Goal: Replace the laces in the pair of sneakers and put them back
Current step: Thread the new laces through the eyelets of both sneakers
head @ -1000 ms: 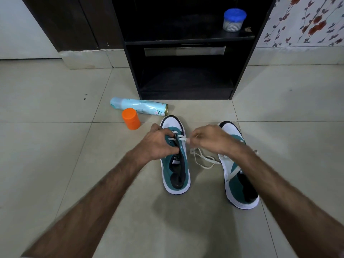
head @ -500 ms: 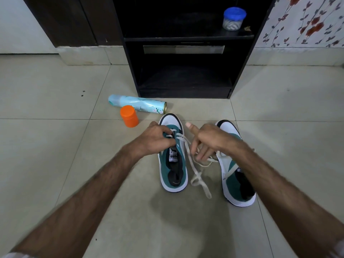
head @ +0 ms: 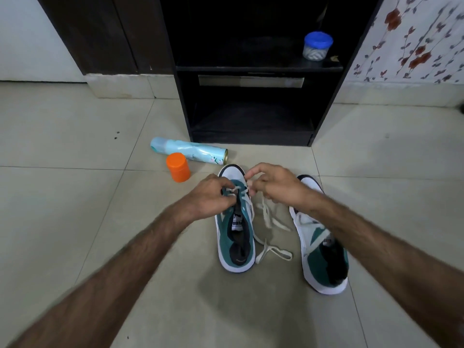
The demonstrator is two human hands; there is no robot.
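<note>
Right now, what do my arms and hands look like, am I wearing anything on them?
Both forearms are bare and hairy, with no sleeves in view up to the bottom edge of the frame. The left hand and the right hand wear no gloves. No watch, bracelet or ring shows on the wrists or the visible fingers, and no markings or bandages show either.

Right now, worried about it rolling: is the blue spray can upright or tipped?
Tipped. The spray can lies on its side on the floor tiles.

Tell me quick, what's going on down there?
Left hand grips left sneaker. Right hand pinches white lace near toe eyelets. Orange cap nearby, not in the way.
</note>
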